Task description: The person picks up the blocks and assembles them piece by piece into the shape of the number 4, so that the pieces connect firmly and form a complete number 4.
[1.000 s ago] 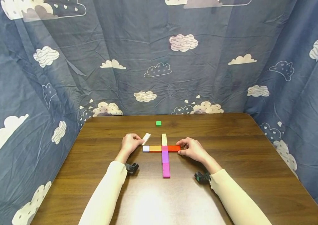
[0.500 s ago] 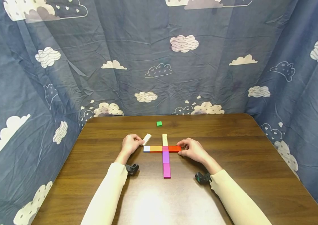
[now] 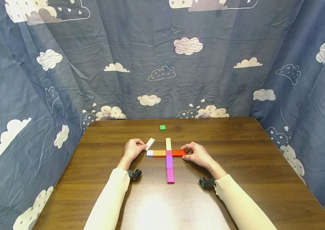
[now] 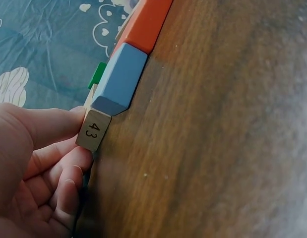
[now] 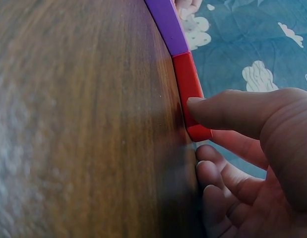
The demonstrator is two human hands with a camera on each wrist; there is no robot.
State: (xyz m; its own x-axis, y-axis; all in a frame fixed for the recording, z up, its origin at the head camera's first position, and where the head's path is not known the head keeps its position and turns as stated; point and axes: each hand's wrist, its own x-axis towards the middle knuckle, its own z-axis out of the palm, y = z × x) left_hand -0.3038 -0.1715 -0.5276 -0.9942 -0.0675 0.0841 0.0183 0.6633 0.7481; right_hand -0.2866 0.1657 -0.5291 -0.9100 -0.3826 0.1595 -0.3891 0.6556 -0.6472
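My left hand [image 3: 133, 149] pinches the near end of a pale wooden block [image 3: 150, 143] between thumb and finger. In the left wrist view its end face bears the number 43 [image 4: 93, 130], close against the corner of a light blue block [image 4: 122, 79]. My right hand [image 3: 196, 153] holds the outer end of a red block [image 3: 178, 153], thumb on the near side and a finger behind, as the right wrist view shows. The red block lies in a flat cross with an orange block [image 3: 159, 153], a pink centre [image 3: 169, 153], a purple block [image 3: 169, 161] and a cream block [image 3: 168, 143].
A magenta block [image 3: 170, 175] forms the near end of the cross. Toward the back of the wooden table [image 3: 237, 198] lies a small green block [image 3: 162, 127]. Behind the table's far edge hangs a blue curtain [image 3: 139, 38] with clouds on it.
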